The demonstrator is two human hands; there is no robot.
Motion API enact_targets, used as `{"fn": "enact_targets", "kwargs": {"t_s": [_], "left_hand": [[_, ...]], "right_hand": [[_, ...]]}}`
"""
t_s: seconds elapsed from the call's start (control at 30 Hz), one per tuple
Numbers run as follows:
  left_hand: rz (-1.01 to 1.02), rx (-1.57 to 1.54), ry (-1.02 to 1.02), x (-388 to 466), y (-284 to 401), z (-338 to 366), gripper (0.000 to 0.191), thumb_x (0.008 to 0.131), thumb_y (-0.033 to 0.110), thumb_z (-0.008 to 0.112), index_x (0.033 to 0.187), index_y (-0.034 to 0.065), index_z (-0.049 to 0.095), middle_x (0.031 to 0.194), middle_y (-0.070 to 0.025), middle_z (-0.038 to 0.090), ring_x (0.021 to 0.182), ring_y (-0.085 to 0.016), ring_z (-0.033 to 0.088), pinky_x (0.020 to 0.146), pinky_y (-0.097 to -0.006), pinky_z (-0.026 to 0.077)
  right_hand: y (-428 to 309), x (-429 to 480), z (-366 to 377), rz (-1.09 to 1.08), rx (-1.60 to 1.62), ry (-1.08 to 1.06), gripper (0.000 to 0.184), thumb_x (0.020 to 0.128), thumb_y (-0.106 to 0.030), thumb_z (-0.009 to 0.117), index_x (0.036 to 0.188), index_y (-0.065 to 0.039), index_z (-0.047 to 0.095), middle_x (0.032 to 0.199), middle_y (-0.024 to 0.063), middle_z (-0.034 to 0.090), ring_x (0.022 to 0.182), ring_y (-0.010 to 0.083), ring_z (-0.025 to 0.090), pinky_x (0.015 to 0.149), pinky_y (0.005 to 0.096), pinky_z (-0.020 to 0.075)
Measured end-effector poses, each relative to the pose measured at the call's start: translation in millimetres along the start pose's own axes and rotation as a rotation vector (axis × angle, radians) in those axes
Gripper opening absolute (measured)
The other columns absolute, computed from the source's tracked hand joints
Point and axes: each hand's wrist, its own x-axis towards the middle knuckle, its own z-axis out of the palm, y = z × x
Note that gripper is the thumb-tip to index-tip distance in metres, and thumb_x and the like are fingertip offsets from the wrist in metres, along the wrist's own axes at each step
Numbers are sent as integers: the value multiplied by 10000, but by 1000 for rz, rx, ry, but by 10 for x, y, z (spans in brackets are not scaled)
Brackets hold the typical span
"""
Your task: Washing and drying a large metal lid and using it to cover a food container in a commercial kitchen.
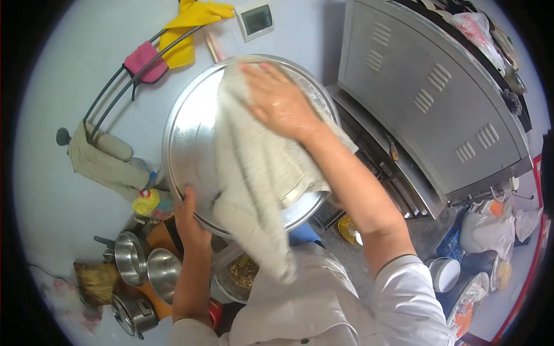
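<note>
A large round metal tray (194, 129) is held up in front of me, its shiny face towards the camera. My left hand (190, 216) grips its lower left rim, with the thumb over the edge. Spread across the middle and right of the tray is a beige cloth (251, 155), hanging down past the lower rim. My right hand (279, 101) lies on the cloth near the tray's top, pressing it to the metal. That hand is slightly blurred, and its palm side is hidden.
A wall rack (113, 88) holds yellow rubber gloves (190, 21), a pink cloth (146, 62) and a beige towel (106, 160). Steel pots (130, 259) stand at lower left beside a lidded pot (134, 315). A louvred steel cabinet (411, 104) rises at right. White plastic bags (487, 231) hang lower right.
</note>
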Motion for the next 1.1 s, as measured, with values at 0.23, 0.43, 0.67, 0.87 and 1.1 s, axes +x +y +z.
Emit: {"fn": "enact_targets", "kwargs": {"t_s": [0.23, 0.43, 0.67, 0.87, 1.1], "left_hand": [[131, -58, 128, -61, -54, -382, 408, 997, 228, 540, 1295, -48, 500, 1198, -144, 604, 1066, -238, 618, 926, -373, 493], [57, -127, 289, -297, -276, -475, 470, 976, 302, 586, 1241, -81, 525, 1150, -155, 612, 1023, -235, 618, 901, -365, 488], [-53, 113, 752, -600, 47, -858, 429, 964, 306, 616, 1196, -39, 509, 1077, -107, 581, 982, -210, 589, 885, -356, 488], [124, -146, 770, -864, 224, -1850, 358, 955, 252, 635, 1178, -12, 539, 1077, -95, 590, 939, -194, 593, 850, -357, 494], [300, -54, 944, -1270, 420, -2447, 298, 976, 224, 599, 1138, -25, 576, 1001, -93, 633, 887, -195, 623, 806, -343, 497]], "right_hand": [[-549, -1394, 17, 389, 22, -180, 539, 780, -12, 623, 1289, 109, 495, 1427, 287, 429, 1361, 410, 384, 1158, 476, 295], [-1898, -1232, 374, 101, 425, -550, 412, 758, -212, 702, 1079, 42, 650, 1377, 222, 488, 1438, 385, 260, 1186, 538, 171], [-1633, -838, 847, -59, 443, -459, 351, 750, -158, 711, 1043, 14, 623, 1297, 168, 536, 1329, 299, 426, 1051, 441, 379], [-1903, -408, 802, 412, 703, -772, 182, 909, -195, 623, 934, -17, 595, 966, 161, 574, 815, 223, 565, 630, 359, 490], [-2107, 585, 898, 1248, 1547, -1154, 190, 997, -210, 551, 913, -42, 517, 732, 7, 497, 585, 104, 503, 555, 299, 492]]}}
